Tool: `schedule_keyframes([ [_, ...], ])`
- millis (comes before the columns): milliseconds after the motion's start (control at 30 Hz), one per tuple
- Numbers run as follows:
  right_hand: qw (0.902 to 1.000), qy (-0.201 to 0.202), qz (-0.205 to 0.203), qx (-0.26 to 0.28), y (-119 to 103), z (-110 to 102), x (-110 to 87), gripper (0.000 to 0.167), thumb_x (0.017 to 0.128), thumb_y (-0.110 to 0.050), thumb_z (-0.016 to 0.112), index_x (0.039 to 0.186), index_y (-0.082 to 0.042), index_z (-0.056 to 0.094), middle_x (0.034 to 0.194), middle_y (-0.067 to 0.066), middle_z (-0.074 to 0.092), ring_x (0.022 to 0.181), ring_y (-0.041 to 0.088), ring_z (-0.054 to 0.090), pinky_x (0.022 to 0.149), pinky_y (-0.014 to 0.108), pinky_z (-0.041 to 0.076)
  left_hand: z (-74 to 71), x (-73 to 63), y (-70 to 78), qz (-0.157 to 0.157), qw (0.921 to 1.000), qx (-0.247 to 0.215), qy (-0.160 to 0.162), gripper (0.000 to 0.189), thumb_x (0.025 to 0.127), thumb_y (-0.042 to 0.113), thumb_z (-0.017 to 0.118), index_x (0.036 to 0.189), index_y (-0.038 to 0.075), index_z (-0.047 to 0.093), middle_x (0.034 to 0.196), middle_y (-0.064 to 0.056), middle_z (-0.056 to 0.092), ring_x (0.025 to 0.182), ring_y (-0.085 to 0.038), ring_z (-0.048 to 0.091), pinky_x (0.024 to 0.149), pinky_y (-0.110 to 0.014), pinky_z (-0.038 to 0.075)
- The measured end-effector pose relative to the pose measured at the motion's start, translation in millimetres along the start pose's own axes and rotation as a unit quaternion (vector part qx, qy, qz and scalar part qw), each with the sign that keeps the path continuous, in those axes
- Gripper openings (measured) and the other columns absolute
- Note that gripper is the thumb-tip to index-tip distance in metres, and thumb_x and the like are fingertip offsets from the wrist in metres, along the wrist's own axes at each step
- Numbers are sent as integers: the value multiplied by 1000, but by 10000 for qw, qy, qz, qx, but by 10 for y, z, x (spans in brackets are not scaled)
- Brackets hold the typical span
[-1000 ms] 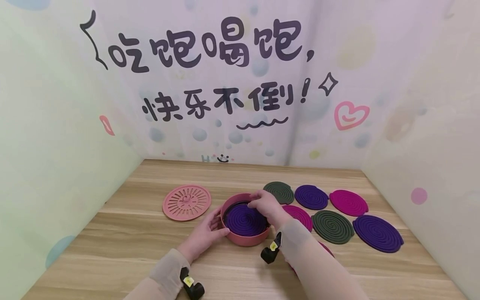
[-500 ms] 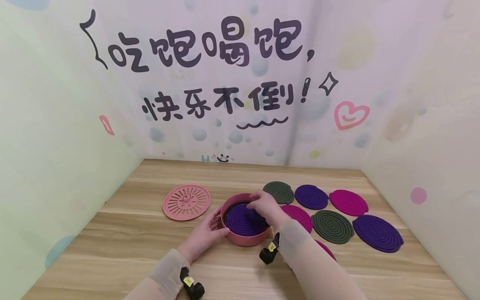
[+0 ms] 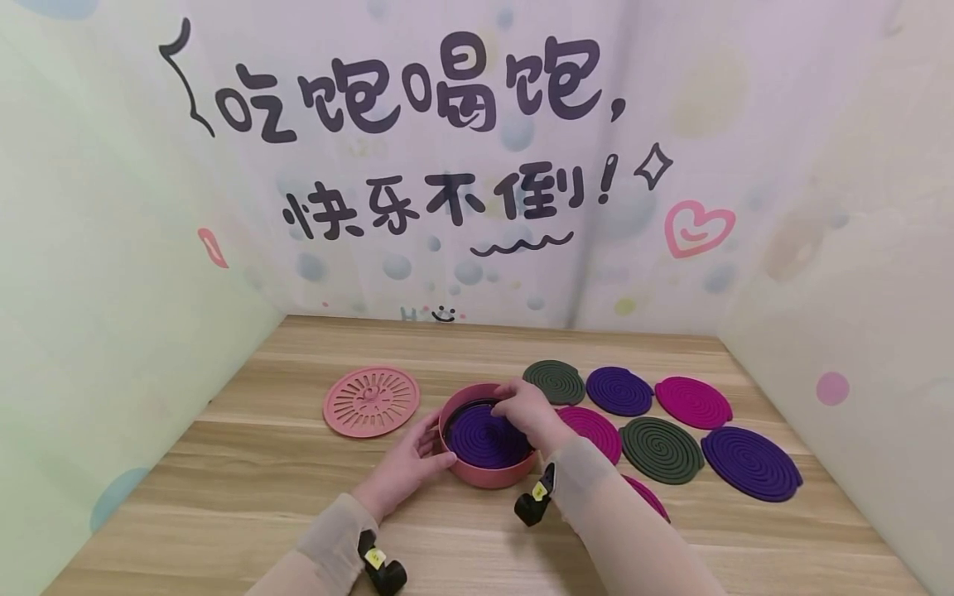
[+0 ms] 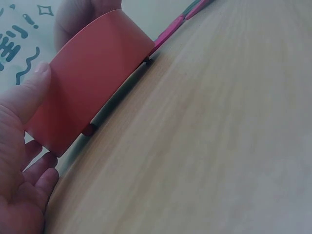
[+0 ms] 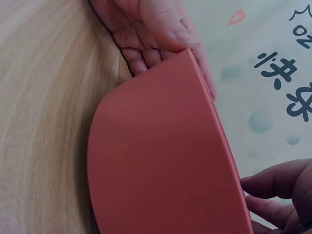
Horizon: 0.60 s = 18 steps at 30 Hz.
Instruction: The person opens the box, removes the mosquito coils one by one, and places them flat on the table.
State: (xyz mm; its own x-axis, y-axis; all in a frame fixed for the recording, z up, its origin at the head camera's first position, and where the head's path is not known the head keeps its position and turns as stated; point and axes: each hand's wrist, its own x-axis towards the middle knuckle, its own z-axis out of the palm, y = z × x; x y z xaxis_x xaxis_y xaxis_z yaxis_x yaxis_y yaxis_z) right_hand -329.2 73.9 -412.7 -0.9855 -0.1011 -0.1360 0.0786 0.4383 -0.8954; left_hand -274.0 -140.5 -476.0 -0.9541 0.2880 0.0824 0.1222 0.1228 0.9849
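Observation:
A round salmon-pink holder (image 3: 488, 478) stands on the table in front of me, a purple spiral coaster (image 3: 484, 439) lying inside it. My left hand (image 3: 406, 468) grips its left side, thumb against the near wall and fingers curled round, as the left wrist view also shows on the plain pink wall (image 4: 97, 78). My right hand (image 3: 527, 414) is at the far right rim, fingers bent down inside above the coaster. In the right wrist view, this hand (image 5: 287, 195) reaches behind the rim; its fingertips are hidden, and I cannot tell whether they pinch anything.
A pink slotted lid (image 3: 371, 403) lies flat at the left. Several spiral coasters spread over the right side, among them a green one (image 3: 661, 449), a purple one (image 3: 751, 463) and a magenta one (image 3: 693, 402). Another magenta coaster (image 3: 647, 497) is partly under my right forearm.
My right wrist and forearm have shifted slightly left, uncovering a little more of the near magenta coaster. The left hand, holder and purple coaster inside look the same.

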Motion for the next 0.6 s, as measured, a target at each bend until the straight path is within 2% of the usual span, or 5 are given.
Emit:
schedule_keyframes([
  [233, 9999, 67, -70, -62, 21, 11, 15, 33, 82, -1, 66, 115, -2, 63, 117, 14, 61, 110, 32, 55, 97, 51, 45, -1, 1, -3, 45, 10000, -13, -30, 79, 87, 16, 73, 150, 5, 28, 146, -23, 39, 134, -37, 39, 109, -47, 34],
  [433, 9995, 169, -99, 253, 14, -12, -1, 34, 82, 1, 65, 116, -2, 64, 118, 15, 61, 116, 34, 52, 102, 53, 41, -3, 4, -7, 50, 10000, -27, -27, 79, 87, 16, 73, 150, 5, 28, 146, -22, 40, 134, -37, 39, 109, -47, 35],
  [600, 9984, 263, -157, 475, -9, -32, -15, 34, 82, 1, 64, 115, -1, 64, 116, 14, 62, 114, 33, 54, 102, 52, 41, -3, 2, -1, 31, 9999, -90, -49, 79, 87, 16, 73, 151, 5, 27, 146, -22, 39, 134, -36, 39, 109, -47, 35],
])
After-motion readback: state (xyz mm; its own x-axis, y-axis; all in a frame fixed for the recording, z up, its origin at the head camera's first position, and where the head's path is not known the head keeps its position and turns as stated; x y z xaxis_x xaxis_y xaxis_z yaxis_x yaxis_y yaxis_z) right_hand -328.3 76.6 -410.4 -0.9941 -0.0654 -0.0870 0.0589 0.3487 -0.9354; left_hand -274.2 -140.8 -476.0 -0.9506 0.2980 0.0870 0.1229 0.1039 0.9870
